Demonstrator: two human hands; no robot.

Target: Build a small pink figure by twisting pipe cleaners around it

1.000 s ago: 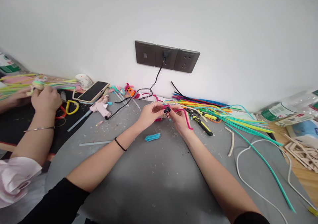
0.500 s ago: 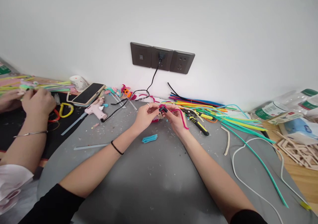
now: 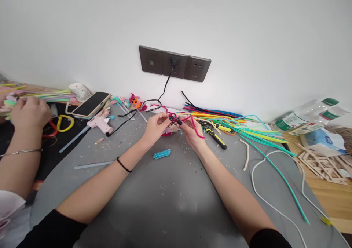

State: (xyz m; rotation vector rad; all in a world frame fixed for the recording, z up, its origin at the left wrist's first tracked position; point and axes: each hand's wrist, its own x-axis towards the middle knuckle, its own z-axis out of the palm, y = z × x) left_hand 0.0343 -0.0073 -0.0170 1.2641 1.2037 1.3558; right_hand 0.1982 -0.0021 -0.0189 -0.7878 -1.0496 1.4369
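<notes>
My left hand (image 3: 155,128) and my right hand (image 3: 192,133) meet above the grey mat, fingertips close together. Both pinch a magenta pipe cleaner (image 3: 197,129); it is looped between the fingertips, and its bent free end hangs over my right hand. Just below the fingers lies a small pink and cream bundle (image 3: 171,129), partly hidden. Nearer to me, a folded blue pipe cleaner bundle (image 3: 161,154) rests on the mat. Wire cutters (image 3: 216,138) with yellow and black handles lie to the right of my right hand.
A pink glue gun (image 3: 99,124), a phone (image 3: 92,104) and yellow-handled scissors (image 3: 66,124) lie left. Pipe cleaners (image 3: 261,135) spread along the wall. A white cable (image 3: 260,196) curves at right. A co-worker's hand (image 3: 30,112) works at far left.
My fingertips have drawn slightly apart, and the magenta loop between them shows more. The whole view has shifted a little, so things appear further left. The co-worker's hand has also moved slightly.
</notes>
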